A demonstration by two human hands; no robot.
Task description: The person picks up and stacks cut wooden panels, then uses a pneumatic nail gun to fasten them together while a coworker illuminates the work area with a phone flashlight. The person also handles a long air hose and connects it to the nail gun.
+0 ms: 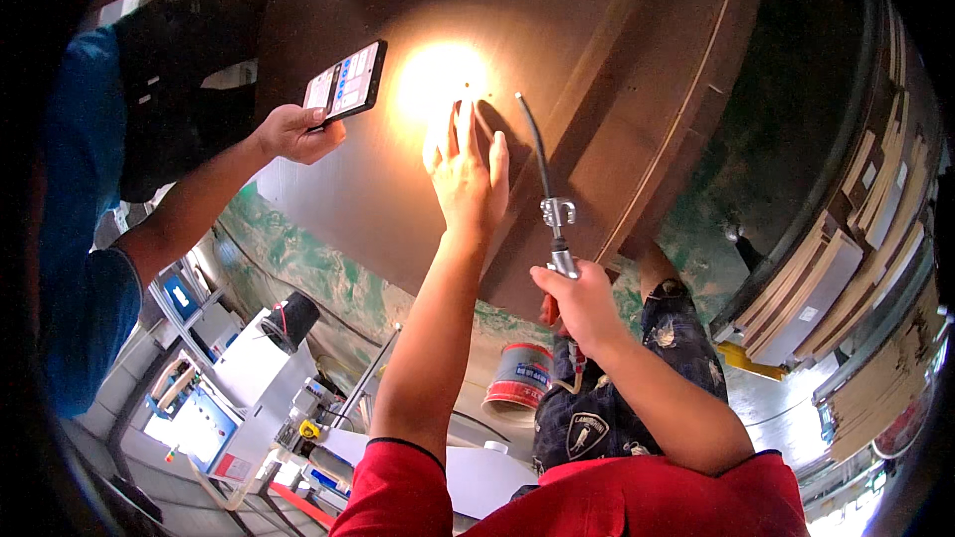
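Now, right up close, the right hand point(585, 306) is wrapped round the gun point(563, 257), its black nozzle point(540, 154) slanting up just beside the left hand point(466, 184). That left hand grasps nothing, fingers stretched out over the board point(383, 234), tips at the lower edge of a bright light spot point(438, 75); pressing or hovering, I can't tell. And watch that nozzle: its tip is near the fingers, on their right. Fire the gun with the tip swung left, and whatever comes out could catch them. A slack grip could let the long nozzle drop and scuff the board. Further across, another person's hand point(298, 134) grips a phone point(346, 85) over the board; a careless hold might drop it on that surface. Down past the board's near edge there's a bucket point(520, 378), and away right, stacked planks point(831, 278).
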